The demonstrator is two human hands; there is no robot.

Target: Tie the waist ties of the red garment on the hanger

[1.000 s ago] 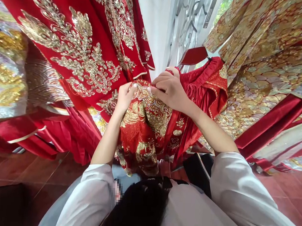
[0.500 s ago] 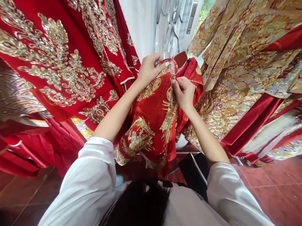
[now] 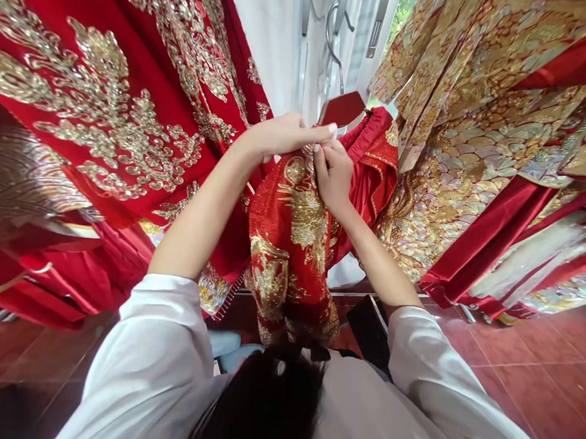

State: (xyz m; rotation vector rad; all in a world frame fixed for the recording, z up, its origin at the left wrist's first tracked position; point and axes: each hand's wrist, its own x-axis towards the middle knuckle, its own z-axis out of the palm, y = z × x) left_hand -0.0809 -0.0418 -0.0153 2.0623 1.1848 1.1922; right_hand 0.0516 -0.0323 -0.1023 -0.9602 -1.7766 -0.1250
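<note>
Red satin stitched with gold hangs to the left of both hands as a large hanging robe point(image 3: 113, 108). Next comes the left hand point(image 3: 282, 133), fingers closed over the top edge of the embroidered red garment point(image 3: 292, 245), which drops straight down below the 2 hands. Beside it, touching, the right hand point(image 3: 332, 176) pinches the same edge near the red hanger point(image 3: 344, 106) just above. This looks like fastening or fitting the garment's top at the hanger; the next move likely needs a fine pinch. Gold brocade robes point(image 3: 472, 124) hang right of the hands.
</note>
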